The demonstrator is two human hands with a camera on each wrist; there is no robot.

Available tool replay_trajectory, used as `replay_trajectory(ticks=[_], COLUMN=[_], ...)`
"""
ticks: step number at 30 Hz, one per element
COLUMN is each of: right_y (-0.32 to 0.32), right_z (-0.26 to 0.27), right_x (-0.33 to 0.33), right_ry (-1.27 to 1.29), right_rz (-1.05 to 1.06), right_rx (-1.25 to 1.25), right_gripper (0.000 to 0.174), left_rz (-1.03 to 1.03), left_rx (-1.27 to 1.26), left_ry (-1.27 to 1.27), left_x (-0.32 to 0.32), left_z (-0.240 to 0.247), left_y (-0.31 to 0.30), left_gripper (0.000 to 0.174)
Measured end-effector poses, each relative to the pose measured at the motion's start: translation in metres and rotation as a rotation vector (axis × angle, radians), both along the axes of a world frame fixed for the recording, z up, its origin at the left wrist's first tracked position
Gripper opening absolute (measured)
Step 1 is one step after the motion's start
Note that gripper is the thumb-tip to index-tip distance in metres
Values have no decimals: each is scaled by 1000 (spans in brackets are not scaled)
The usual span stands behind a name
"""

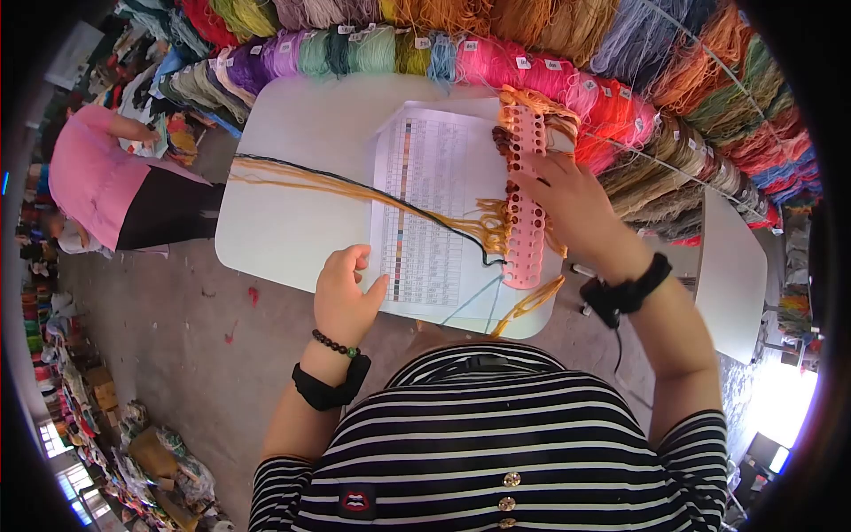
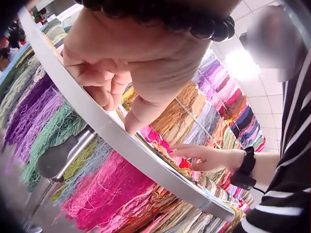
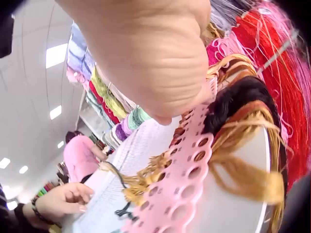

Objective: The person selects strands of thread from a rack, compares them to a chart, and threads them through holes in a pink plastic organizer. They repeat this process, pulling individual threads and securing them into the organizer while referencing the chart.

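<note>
A pink thread organizer strip with holes along both edges lies at the right of the white table. Floss in orange, brown and ochre is looped through its holes. My right hand is over the strip's upper half, fingers extended across the holes; in the right wrist view the palm hides the fingertips. Black floss hangs off the strip's side beneath that hand. My left hand hovers by the table's front edge, fingers loosely bent, with nothing visible in them.
A printed color chart lies under the strip. A long dark green strand and ochre strands stretch to the table's left edge. Hanging skeins line the far side. A person in pink bends at the left.
</note>
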State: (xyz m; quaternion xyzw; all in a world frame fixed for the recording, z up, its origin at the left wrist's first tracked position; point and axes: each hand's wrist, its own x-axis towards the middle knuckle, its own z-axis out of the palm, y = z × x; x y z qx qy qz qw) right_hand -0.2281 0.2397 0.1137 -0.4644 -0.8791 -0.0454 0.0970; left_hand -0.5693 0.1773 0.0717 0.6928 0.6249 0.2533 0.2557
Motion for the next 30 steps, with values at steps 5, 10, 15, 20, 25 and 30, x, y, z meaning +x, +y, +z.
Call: replay_trajectory(ticks=[5,10,15,20,25,30], right_y=[34,40,39,36,32,28], right_z=[-6,-6,-7,-10,-12,-17], right_x=[3,2,7,7,7,7], right_ry=[-227,-270,-235,-155,-163,-169], right_rz=[149,167,169,136,124,96], right_rx=[13,-27,-38,-146,-117,-95], right_gripper=[42,41,39,49,45,43], left_rz=[-6,-13,-132,-254,-299,-296], left_rx=[11,30,142,201,148,115], left_ry=[9,-22,44,117,127,182], left_x=[-1,-2,-1,8,18,20], left_z=[-2,-4,-4,-5,-1,-1], left_y=[1,1,-1,1,2,1], left_gripper=[45,45,39,42,50,49])
